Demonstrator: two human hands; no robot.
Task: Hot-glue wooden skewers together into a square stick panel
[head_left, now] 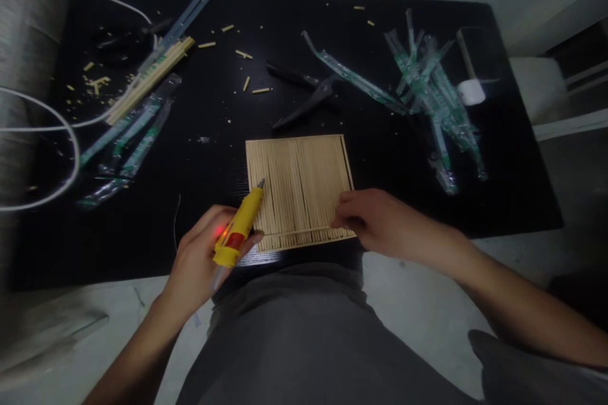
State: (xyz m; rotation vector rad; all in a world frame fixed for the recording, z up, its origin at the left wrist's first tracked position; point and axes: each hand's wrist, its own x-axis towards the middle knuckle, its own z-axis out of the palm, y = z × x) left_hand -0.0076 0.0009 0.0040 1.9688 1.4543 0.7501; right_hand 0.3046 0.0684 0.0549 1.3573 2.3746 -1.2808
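Note:
A square mat of wooden sticks laid side by side (300, 186) lies on the black table (380, 152) near its front edge. My left hand (199, 259) is closed round a yellow glue gun (239, 228) with a red light on it; its metal tip touches the mat's left edge. My right hand (375, 221) rests on the mat's lower right corner, fingers curled and pressing on a thin cross stick (304, 232) that runs along the mat's near edge.
Black pliers (308, 98) lie behind the mat. Green-printed plastic wrappers (427, 88) are heaped at the right, more wrappers and bundled sticks (147, 76) at the left. Cut stick bits (237, 54) are scattered about. A white cable (57, 120) loops at the far left.

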